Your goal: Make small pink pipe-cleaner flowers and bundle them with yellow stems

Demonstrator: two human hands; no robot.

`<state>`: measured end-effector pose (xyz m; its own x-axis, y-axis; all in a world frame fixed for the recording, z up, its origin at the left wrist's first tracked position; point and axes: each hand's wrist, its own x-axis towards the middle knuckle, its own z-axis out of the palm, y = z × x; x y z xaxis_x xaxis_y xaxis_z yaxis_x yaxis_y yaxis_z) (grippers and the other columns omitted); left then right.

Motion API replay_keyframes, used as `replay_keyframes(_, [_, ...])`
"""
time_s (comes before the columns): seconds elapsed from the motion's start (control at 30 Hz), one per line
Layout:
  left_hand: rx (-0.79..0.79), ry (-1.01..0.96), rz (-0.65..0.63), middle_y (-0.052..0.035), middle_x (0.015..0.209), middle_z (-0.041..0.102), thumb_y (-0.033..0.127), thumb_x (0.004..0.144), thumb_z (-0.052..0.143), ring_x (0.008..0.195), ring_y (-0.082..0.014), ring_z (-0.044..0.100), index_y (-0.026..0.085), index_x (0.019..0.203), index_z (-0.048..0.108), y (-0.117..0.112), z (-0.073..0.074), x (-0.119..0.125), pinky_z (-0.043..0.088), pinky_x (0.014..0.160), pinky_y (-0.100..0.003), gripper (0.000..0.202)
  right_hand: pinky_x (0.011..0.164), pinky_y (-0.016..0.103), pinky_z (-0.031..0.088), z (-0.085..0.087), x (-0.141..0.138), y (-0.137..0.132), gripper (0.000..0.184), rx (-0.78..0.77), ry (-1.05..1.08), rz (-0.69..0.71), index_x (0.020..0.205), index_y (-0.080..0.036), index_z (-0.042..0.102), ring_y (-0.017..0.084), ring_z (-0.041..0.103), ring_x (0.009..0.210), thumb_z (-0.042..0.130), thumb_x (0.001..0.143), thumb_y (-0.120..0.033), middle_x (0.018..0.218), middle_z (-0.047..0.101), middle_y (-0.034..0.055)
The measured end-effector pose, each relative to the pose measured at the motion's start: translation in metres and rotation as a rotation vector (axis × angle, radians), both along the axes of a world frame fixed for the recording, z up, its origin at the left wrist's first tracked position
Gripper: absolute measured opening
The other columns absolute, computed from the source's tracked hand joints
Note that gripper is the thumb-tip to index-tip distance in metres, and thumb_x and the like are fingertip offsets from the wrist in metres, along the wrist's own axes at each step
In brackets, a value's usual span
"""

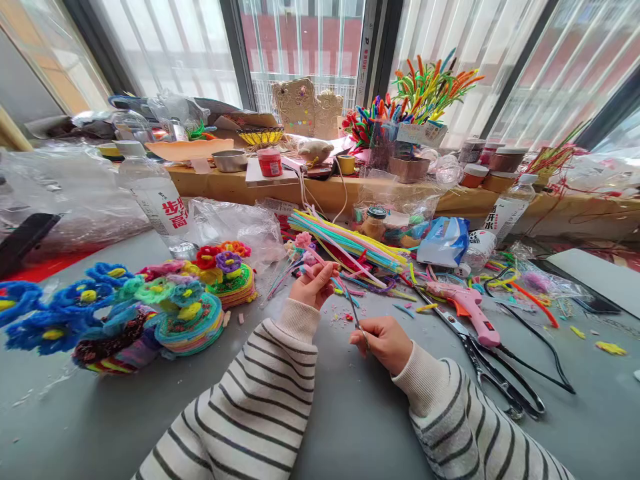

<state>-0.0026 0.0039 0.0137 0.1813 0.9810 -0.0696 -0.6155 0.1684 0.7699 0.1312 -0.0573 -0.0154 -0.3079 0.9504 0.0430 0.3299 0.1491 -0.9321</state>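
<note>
The left hand [314, 285] is raised just over the desk [345, 427], its fingers [327, 272] bunched together around the top of a thin stem [353, 312]. What sits at that top end is hard to make out: pink and pale strands poke out past the knuckles, mostly hidden by the hand. The stem slants down to the right hand [384, 341], whose fingers are pinched shut on its lower end; the tip is covered by the thumb. The stem hangs between both hands, above small coloured scraps on the desk.

Just behind the left hand lies a bundle of pipe cleaners [350, 243], their far ends lost in clutter. Right of the hands lie a pink glue gun [467, 303] and black scissors [500, 380], the gun partly over the blades. At the left sit stacked woven flowers [193, 313]; the blue ones [50, 320] are cut off by the frame edge. Both striped sleeves run out of the bottom of the view.
</note>
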Motion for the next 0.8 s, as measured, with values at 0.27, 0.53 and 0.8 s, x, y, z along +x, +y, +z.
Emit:
replay_keyframes(0.27, [-0.004, 0.034, -0.066, 0.0041, 0.049, 0.055, 0.028, 0.043, 0.072, 0.039, 0.0004, 0.042, 0.013, 0.063, 0.064, -0.0019, 0.0009, 0.0017, 0.037, 0.039, -0.010, 0.026, 0.040, 0.020, 0.024, 0.0026, 0.0000, -0.0010, 0.067, -0.030, -0.003, 0.203, 0.051, -0.013, 0.049, 0.006, 0.030, 0.040, 0.028, 0.057, -0.076, 0.043, 0.036, -0.0029])
replay_keyframes(0.53, [-0.004, 0.055, -0.139, 0.0035, 0.047, 0.054, 0.028, 0.044, 0.072, 0.039, 0.0004, 0.043, 0.013, 0.064, 0.065, -0.0030, -0.0005, 0.0033, 0.035, 0.038, -0.009, 0.025, 0.040, 0.021, 0.021, 0.0024, 0.0008, -0.0015, 0.067, 0.003, 0.080, 0.334, 0.053, -0.013, 0.049, 0.006, 0.029, 0.040, 0.024, 0.061, -0.074, 0.043, 0.033, -0.0036])
replay_keyframes(0.8, [-0.008, 0.078, -0.138, 0.0036, 0.049, 0.055, 0.028, 0.046, 0.071, 0.038, 0.0003, 0.044, 0.014, 0.065, 0.065, -0.0029, -0.0017, 0.0026, 0.035, 0.038, -0.009, 0.024, 0.039, 0.021, 0.020, 0.0001, -0.0002, -0.0017, 0.064, -0.003, 0.174, 0.352, 0.051, -0.012, 0.049, 0.005, 0.028, 0.037, 0.028, 0.063, -0.072, 0.040, 0.032, -0.0052])
